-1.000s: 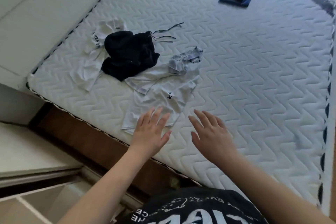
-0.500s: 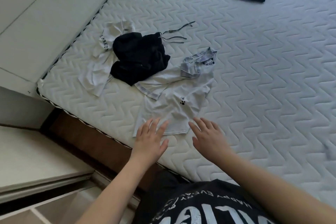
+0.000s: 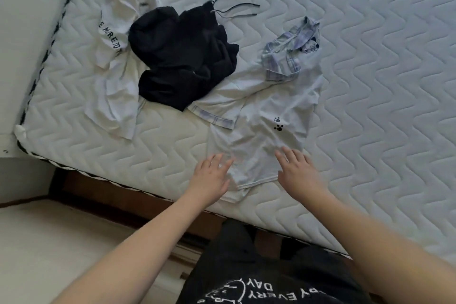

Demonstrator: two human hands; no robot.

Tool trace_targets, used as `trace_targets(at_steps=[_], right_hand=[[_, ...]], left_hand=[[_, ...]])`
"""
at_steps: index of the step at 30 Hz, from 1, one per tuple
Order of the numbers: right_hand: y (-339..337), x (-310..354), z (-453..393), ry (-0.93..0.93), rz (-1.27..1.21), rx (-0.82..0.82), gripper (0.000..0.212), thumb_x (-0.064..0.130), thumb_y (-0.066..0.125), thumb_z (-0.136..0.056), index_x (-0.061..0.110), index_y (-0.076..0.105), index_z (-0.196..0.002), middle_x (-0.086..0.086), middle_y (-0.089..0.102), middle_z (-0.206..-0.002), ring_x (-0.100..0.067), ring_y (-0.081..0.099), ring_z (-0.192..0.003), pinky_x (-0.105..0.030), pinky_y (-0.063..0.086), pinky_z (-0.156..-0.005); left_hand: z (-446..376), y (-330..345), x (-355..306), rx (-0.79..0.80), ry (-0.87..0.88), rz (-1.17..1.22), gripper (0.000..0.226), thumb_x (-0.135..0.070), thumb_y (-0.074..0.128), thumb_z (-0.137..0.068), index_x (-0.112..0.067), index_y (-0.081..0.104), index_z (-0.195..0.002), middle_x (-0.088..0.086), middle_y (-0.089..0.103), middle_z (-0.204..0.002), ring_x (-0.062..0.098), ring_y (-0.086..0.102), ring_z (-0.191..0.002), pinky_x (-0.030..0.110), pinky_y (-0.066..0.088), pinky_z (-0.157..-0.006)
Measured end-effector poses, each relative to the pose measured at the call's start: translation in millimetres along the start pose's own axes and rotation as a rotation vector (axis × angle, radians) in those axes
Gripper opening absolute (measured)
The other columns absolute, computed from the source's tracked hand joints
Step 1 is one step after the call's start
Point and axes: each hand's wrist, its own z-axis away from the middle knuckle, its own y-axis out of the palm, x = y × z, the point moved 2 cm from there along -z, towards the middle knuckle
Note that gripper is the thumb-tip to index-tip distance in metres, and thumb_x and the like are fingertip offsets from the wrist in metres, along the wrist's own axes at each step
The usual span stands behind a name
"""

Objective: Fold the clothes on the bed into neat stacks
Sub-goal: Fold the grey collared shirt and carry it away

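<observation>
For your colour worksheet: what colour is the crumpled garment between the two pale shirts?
Black, seen in the head view.

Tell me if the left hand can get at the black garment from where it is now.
Probably yes. The left hand is open at the paw-print shirt's hem, and only flat shirt fabric and bare mattress lie between it and the black garment.

So the mattress (image 3: 370, 106) has three garments bunched toward its left end: the lettered shirt (image 3: 116, 81) sits furthest left, the drawstring garment (image 3: 182, 57) lies partly on top of it and also overlaps the sleeve of the collared shirt (image 3: 276, 106) to its right. That collared shirt runs down toward the near edge, collar at the far end. The left hand (image 3: 212, 175) is at its hem's left corner and the right hand (image 3: 298, 173) at the right one.
</observation>
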Motion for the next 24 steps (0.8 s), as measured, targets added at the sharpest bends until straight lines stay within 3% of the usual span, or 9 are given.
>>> trace_targets(at_steps=[5,8,11,14,16,18,21,24], right_hand=[[40,-19,-23,0.214,-0.198,0.182,0.059,0.035,0.038,-0.099,0.018,0.02,-0.153,-0.005,0.022,-0.159,-0.03,0.035,-0.135,-0.041,0.033,-0.107],[73,-27,-29,0.344,-0.411,0.256,0.064,0.034,0.043,-0.097,0.016,0.02,-0.154,-0.009,0.021,-0.159,-0.03,0.029,-0.141,-0.042,0.029,-0.113],[99,-31,-34,0.538,-0.738,0.252,0.067,0.03,0.053,-0.095,0.011,0.024,-0.153,-0.014,0.029,-0.154,-0.03,0.03,-0.14,-0.038,0.026,-0.114],[119,-32,-38,0.671,-0.993,0.183,0.062,0.02,0.063,-0.089,0.01,0.037,-0.145,-0.018,0.042,-0.143,-0.032,0.04,-0.132,-0.04,0.035,-0.11],[127,-33,-40,0.761,-1.094,0.139,0.057,0.017,0.065,-0.087,0.012,0.043,-0.14,-0.016,0.043,-0.14,-0.033,0.043,-0.127,-0.042,0.039,-0.107],[131,-36,-43,0.821,-1.17,0.124,0.058,0.02,0.067,-0.087,0.014,0.044,-0.139,-0.016,0.042,-0.141,-0.033,0.044,-0.127,-0.044,0.039,-0.108],[130,-39,-42,0.783,-1.263,0.142,0.065,0.023,0.068,-0.089,0.015,0.038,-0.146,-0.012,0.044,-0.143,-0.028,0.047,-0.127,-0.039,0.039,-0.107],[123,-39,-39,0.711,-1.3,0.184,0.068,0.017,0.064,-0.093,0.016,0.028,-0.151,-0.008,0.047,-0.143,-0.022,0.049,-0.121,-0.03,0.039,-0.096]], left_hand=[[-43,48,26,0.205,0.006,-0.029,0.069,-0.044,0.046,-0.094,-0.03,0.017,-0.155,0.007,0.029,-0.155,0.028,0.031,-0.139,0.043,0.033,-0.107],[-61,76,21,0.362,-0.048,0.068,0.073,-0.042,0.051,-0.093,-0.027,0.016,-0.155,0.013,0.023,-0.157,0.034,0.032,-0.139,0.046,0.033,-0.111],[-75,99,6,0.443,-0.035,0.122,0.078,-0.042,0.058,-0.092,-0.026,0.016,-0.155,0.016,0.022,-0.156,0.038,0.04,-0.134,0.043,0.038,-0.108],[-85,122,-7,0.489,-0.049,0.135,0.081,-0.034,0.064,-0.089,-0.024,0.018,-0.154,0.017,0.017,-0.155,0.04,0.049,-0.126,0.044,0.043,-0.104],[-89,131,-12,0.464,-0.068,0.117,0.073,-0.025,0.061,-0.09,-0.025,0.021,-0.152,0.019,0.015,-0.153,0.042,0.054,-0.118,0.046,0.046,-0.099],[-96,134,-17,0.369,-0.061,0.063,0.054,-0.019,0.05,-0.095,-0.023,0.031,-0.145,0.019,0.029,-0.142,0.04,0.058,-0.106,0.047,0.049,-0.092],[-108,132,-20,0.345,0.01,-0.039,0.03,-0.016,0.038,-0.1,-0.012,0.045,-0.129,0.017,0.045,-0.125,0.037,0.061,-0.101,0.044,0.05,-0.085],[-115,130,-18,0.39,0.032,-0.015,0.023,-0.015,0.037,-0.101,-0.008,0.052,-0.117,0.016,0.057,-0.119,0.033,0.06,-0.106,0.041,0.047,-0.087]])
